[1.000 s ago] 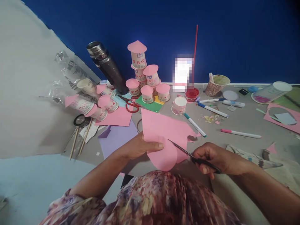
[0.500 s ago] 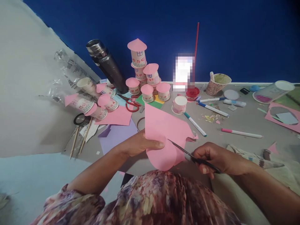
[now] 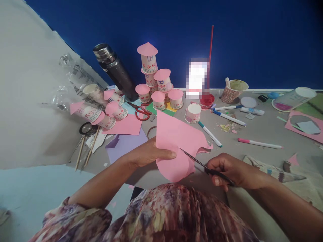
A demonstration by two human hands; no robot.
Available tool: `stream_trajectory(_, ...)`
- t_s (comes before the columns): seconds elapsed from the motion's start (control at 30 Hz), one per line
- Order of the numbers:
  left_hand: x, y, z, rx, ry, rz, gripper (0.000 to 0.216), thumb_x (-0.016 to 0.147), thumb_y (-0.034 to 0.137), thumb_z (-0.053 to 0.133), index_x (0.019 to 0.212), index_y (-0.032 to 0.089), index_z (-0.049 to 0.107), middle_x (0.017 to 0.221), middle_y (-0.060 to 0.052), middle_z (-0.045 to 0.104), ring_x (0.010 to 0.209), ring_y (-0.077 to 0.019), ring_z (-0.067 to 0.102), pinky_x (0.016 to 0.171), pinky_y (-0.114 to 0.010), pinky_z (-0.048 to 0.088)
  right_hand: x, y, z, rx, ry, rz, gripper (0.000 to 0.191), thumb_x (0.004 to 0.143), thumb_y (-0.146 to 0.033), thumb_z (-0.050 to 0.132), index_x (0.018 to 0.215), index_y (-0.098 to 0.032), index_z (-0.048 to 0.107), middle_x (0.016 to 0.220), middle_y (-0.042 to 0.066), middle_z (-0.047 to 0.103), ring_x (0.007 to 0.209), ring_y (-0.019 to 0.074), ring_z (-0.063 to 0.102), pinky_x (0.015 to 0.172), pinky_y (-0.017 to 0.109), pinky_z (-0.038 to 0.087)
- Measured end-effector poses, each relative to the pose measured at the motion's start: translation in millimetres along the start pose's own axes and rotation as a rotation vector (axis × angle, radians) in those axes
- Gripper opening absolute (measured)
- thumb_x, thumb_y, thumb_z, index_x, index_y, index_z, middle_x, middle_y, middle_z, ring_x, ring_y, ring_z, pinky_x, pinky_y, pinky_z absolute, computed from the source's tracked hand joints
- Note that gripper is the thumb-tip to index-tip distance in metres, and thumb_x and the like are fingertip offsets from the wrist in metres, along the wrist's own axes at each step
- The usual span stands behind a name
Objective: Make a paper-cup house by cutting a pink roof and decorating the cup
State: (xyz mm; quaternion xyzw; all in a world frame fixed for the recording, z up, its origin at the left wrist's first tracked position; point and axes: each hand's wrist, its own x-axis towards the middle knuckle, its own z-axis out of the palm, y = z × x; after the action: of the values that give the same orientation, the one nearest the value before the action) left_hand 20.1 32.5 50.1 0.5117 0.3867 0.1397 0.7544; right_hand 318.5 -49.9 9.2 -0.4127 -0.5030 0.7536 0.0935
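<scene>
Pink paper sheet (image 3: 176, 136) is pinched at its left edge by L hand (image 3: 148, 155), held up over table (image 3: 252, 134). R hand (image 3: 233, 169) is closed on black scissors (image 3: 199, 163); their long axis runs up-left, tip in sheet's right side, near L thumb.

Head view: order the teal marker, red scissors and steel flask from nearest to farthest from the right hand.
1. teal marker, just beyond the right hand.
2. red scissors, left of centre.
3. steel flask, back left, against the wall.
</scene>
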Motion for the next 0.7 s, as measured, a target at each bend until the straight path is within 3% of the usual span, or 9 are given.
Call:
stream_trajectory(0.27,-1.7,7.0,0.9,0.029,-0.050,-0.020,0.046,0.075,0.033,0.086,0.117,0.017,0.077,0.113,-0.011,0.080,0.105,-0.0309,0.072,0.091,-0.041,0.056,1.2,-0.5,3.2,0.020,-0.032,0.037,0.052,0.075,-0.062,0.083,0.064,-0.020,0.054,0.057,-0.005,0.051,0.052,0.0096,0.049,0.052,0.023,0.038)
stream_trajectory(0.53,-1.1,16.0,1.9,0.086,-0.050,-0.045,0.036,0.075,0.031,0.082,0.107,0.016,0.077,0.104,-0.008,0.080,0.101,-0.0296,0.071,0.089,-0.040,0.055,2.4,6.3,5.4,-0.004,0.005,0.011,0.037,0.081,-0.046,0.076,0.066,-0.020,0.054,0.057,-0.005,0.053,0.053,0.0097,0.049,0.053,0.022,0.037)
stream_trajectory(0.7,-2.9,15.4,7.1,0.103,0.065,0.046,0.039,0.076,0.030,0.083,0.113,0.018,0.077,0.110,-0.008,0.080,0.109,-0.0310,0.070,0.095,-0.042,0.055,3.4,10.5,6.2,0.021,0.044,0.013,0.037,0.079,-0.046,0.076,0.066,-0.020,0.053,0.059,-0.004,0.057,0.052,0.0101,0.051,0.052,0.023,0.038)
